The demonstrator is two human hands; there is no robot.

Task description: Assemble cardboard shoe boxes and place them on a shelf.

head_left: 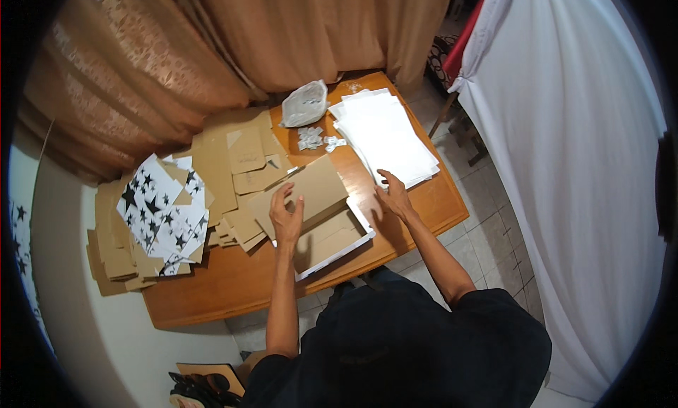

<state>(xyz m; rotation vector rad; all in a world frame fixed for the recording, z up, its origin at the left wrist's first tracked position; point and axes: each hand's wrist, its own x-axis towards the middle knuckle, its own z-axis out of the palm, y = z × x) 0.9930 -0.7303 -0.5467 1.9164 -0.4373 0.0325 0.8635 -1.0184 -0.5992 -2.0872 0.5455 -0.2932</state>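
An open cardboard box (335, 243), brown inside with white outer walls, sits at the near middle of the worktop (201, 295), its near wall just beside the worktop's near edge and slanting much as that edge does. A brown cardboard panel (319, 183) rises over the box's far side, tilted back.

The left hand (285, 221) is above the left end of the panel and box, fingers curved and thumb apart from them; whether it touches the cardboard cannot be told. The right hand (395, 195) hovers off the box's right end, fingers loosely bent and apart, nothing visible between them, close to the near left corner of a stack of white sheets (388, 136).

Wood shows in a narrow gap between box and stack, and in a wider band from the box's right end to the right edge. Another long strip runs along the near edge to the left. Flattened cardboard (212, 157) crowds the far left, with star-printed sheets (157, 210) on top, leaving little room left of the panel. Beyond the panel are small packets (310, 138) and a plastic-lined container (305, 106) near the far edge, by the brown curtain (296, 34).
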